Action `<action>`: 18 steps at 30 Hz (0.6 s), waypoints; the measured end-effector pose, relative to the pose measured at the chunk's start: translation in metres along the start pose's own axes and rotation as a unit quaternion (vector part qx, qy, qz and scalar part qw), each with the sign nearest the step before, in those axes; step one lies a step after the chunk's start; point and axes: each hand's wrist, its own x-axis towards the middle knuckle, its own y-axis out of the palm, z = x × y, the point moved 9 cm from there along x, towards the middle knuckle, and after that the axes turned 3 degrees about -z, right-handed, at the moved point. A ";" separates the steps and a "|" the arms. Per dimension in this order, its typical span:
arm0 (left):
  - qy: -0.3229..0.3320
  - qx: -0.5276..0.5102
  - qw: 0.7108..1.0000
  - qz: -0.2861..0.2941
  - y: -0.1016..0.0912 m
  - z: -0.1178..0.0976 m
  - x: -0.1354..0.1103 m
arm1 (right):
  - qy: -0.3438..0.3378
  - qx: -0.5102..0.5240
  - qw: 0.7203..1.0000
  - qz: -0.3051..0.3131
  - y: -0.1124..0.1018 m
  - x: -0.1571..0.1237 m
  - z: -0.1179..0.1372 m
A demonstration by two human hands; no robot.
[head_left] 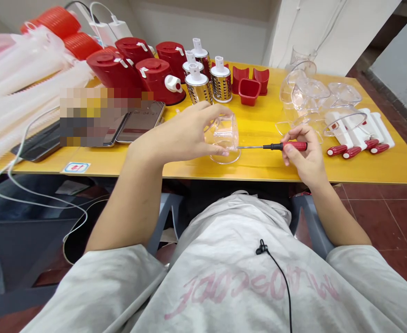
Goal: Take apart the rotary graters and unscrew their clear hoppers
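Observation:
My left hand (196, 132) grips a clear plastic housing (226, 132) from its left side, just above the yellow table. Between the fingers and thumb of my right hand (302, 155) is the red-and-black handle of a screwdriver (276, 146). Its metal shaft points left, and the tip meets the lower right edge of the clear housing. Whether the tip sits on a screw is too small to tell. Behind the housing stand several perforated metal drums (221, 85) with white stems. Three small red plastic pieces (249, 91) lie near them.
Red machine bodies (160, 78) stand at the back left, with phones (139, 122) in front. More clear housings (307, 92) are piled at the right, beside white handles with red knobs (358, 134). A white cable (9, 171) hangs over the left edge of the table (384, 166).

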 end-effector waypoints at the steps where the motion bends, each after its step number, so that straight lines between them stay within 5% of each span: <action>1: -0.001 0.001 1.000 0.000 0.000 0.000 0.000 | 0.012 -0.013 1.000 0.004 0.000 -0.001 -0.001; 18: -0.011 0.002 1.000 -0.005 0.001 0.004 0.000 | 0.040 -0.004 0.999 0.016 -0.001 0.003 -0.010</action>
